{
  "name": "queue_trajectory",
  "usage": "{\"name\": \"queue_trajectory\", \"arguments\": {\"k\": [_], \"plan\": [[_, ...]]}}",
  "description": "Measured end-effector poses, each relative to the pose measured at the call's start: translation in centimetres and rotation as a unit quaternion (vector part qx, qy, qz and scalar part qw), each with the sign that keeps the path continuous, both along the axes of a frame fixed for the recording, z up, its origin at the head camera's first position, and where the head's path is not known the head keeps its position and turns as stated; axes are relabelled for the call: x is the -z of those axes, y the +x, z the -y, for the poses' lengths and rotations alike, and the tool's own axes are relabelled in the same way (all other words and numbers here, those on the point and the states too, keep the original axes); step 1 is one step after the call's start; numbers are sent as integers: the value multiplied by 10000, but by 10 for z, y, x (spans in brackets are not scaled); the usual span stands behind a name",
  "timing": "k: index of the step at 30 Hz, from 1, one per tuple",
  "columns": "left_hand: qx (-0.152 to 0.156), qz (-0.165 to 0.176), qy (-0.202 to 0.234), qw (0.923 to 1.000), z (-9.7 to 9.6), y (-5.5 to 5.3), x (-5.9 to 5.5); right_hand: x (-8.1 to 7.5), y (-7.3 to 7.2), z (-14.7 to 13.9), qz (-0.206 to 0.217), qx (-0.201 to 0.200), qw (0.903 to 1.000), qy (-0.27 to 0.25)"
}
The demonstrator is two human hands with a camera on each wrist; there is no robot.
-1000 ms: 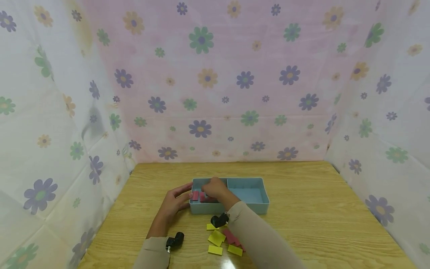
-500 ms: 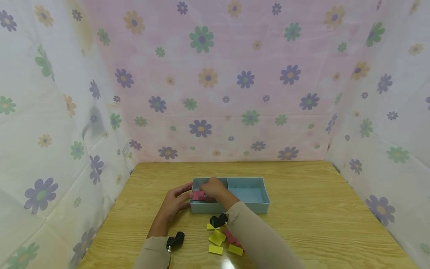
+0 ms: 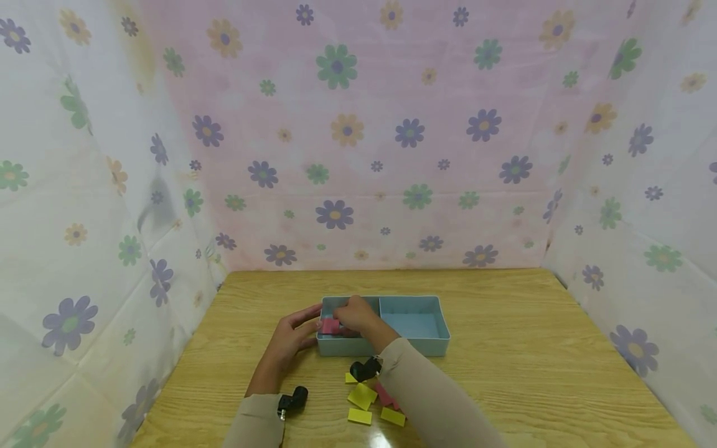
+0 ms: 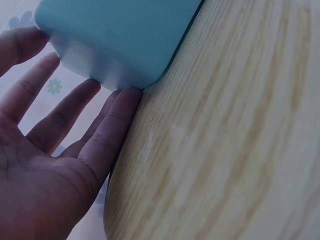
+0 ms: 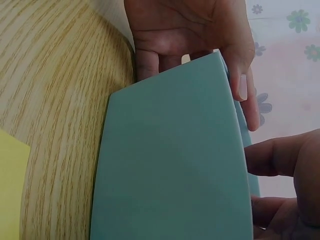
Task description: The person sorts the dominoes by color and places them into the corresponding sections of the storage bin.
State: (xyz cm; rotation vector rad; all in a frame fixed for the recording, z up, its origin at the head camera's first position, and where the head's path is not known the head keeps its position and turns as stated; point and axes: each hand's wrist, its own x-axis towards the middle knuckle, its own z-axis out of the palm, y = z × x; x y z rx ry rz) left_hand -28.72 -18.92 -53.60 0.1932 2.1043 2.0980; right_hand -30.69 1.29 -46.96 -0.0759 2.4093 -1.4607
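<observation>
A light blue divided box [image 3: 414,348] sits on the table. My left hand [image 3: 287,339] is at its left end: in the left wrist view the straight, spread fingers touch the outer end wall [image 4: 105,55], and in the right wrist view the thumb lies at the rim. My right hand [image 3: 360,314] reaches into the left compartment, its fingertips hidden behind the front wall [image 5: 170,160]. Just left of those fingers, small pink rectangular pieces [image 3: 330,326] show close together inside the box. Whether the right fingers pinch or only push one cannot be seen.
In front of the box lie several yellow rectangular pieces [image 3: 361,396] and some pink ones [image 3: 386,396], partly covered by the right sleeve [image 3: 431,392]. A divider [image 3: 379,309] splits the box. Flowered cloth [image 3: 347,186] hangs behind the table.
Inside the box, the right-hand pink piece has moved left against the other, closing the gap between them. My right hand shifted slightly left with it. The left hand stays put.
</observation>
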Motion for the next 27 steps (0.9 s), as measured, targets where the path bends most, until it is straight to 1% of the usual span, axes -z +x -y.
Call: {"name": "queue_trajectory", "arguments": {"k": [2,4,9,13,16,19,23,27], "plan": [[19,-36,-9,10000,0,1,0,-1,2,-1,-13,-4,10000,-1],[15,4,16,10000,0,1,-1,-3,3,-1,-83,44,9999,-81],[0,-8,2,10000,-1,1,-2,-7,6,-4,-264,281,9981,-478],[-16,-20,-38,10000,-1,1,-2,-11,12,-10,-330,330,9955,-821],[-35,51,-51,10000,-1,0,-2,-14,17,-17,-444,296,9929,-1064],[-63,82,-85,9999,-1,-1,-2,-15,22,-23,-648,210,9900,-1233],[-58,13,-73,10000,0,-1,-1,-15,30,-33,-910,42,9847,-1487],[-23,9,-59,10000,-1,-1,1,-11,40,-46,-1127,-72,9811,-1570]]}}
